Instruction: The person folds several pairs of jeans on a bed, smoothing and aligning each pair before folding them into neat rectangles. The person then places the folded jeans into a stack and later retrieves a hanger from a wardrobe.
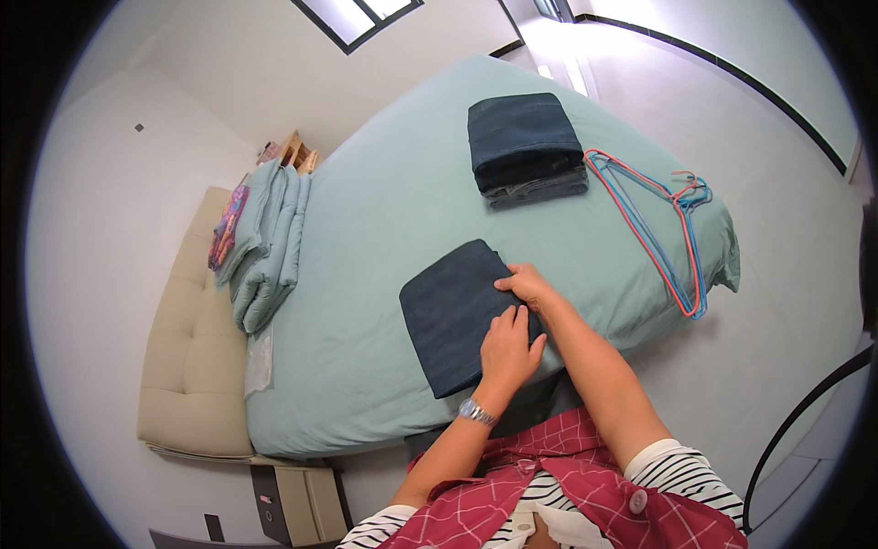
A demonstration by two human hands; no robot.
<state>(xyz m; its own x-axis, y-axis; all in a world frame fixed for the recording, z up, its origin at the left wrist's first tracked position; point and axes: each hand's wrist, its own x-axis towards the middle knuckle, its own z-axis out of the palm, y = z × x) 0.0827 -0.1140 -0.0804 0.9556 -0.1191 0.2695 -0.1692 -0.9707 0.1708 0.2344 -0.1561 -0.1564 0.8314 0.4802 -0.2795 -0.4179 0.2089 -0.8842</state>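
A folded dark blue denim garment (pixel 453 316) lies on the near side of the bed, right in front of me. My right hand (pixel 528 287) grips its right edge, with the thumb on top and the other fingers partly hidden. Across its near right corner rests my left hand (pixel 509 346), palm down with the fingers spread; a metal watch (pixel 477 412) is on that wrist. Farther up the bed stands a stack of folded dark jeans (pixel 525 134), with greyer folded trousers (pixel 542 190) at the bottom.
Red and blue hangers (pixel 658 233) lie near the bed's right edge. A folded quilt (pixel 271 240) and a colourful cloth (pixel 228 230) sit by the padded headboard (pixel 188 329). A nightstand (pixel 312 504) stands at lower left. Green sheet (pixel 370 206) covers the bed.
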